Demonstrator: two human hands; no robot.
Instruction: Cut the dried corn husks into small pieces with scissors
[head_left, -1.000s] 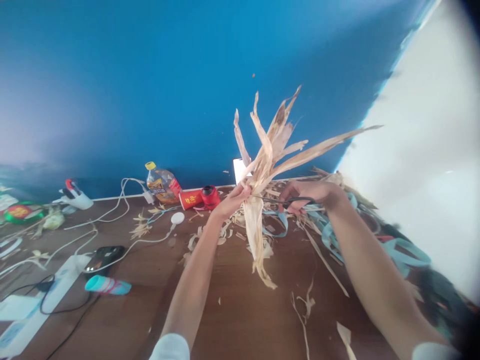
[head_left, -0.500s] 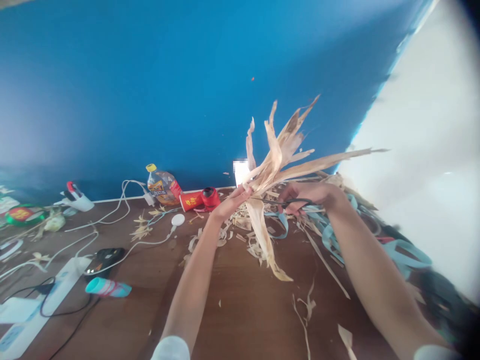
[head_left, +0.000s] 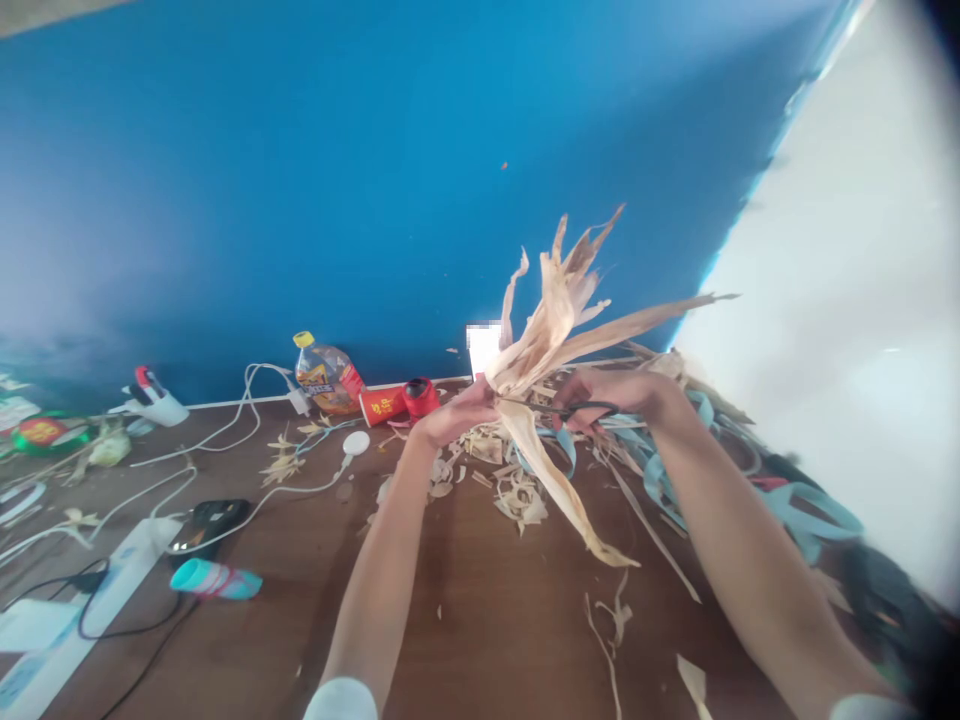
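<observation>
My left hand (head_left: 459, 412) is closed around the base of a dried corn husk (head_left: 551, 315), whose pale leaves fan up and to the right. One long strip of the husk hangs down toward the tabletop. In my right hand (head_left: 592, 395) is a pair of scissors (head_left: 609, 406) with dark handles, its blades pointing left at the husk's base beside my left fingers. Whether the blades are touching the husk is hard to tell. Beneath both hands lies a heap of husk scraps (head_left: 517, 495).
Light blue ribbon (head_left: 814, 510) and more husk strips are piled at the right. Along the blue wall lie a bottle (head_left: 326, 378) and a red paper cup (head_left: 382, 405). White cables, a power strip (head_left: 94, 610) and a turquoise roll (head_left: 216, 578) occupy the left of the brown table (head_left: 495, 640).
The husk has tilted, its hanging strip swinging right and its upper leaves shifting slightly left and down. My left hand has dropped a little, while the scissors stay in my right hand.
</observation>
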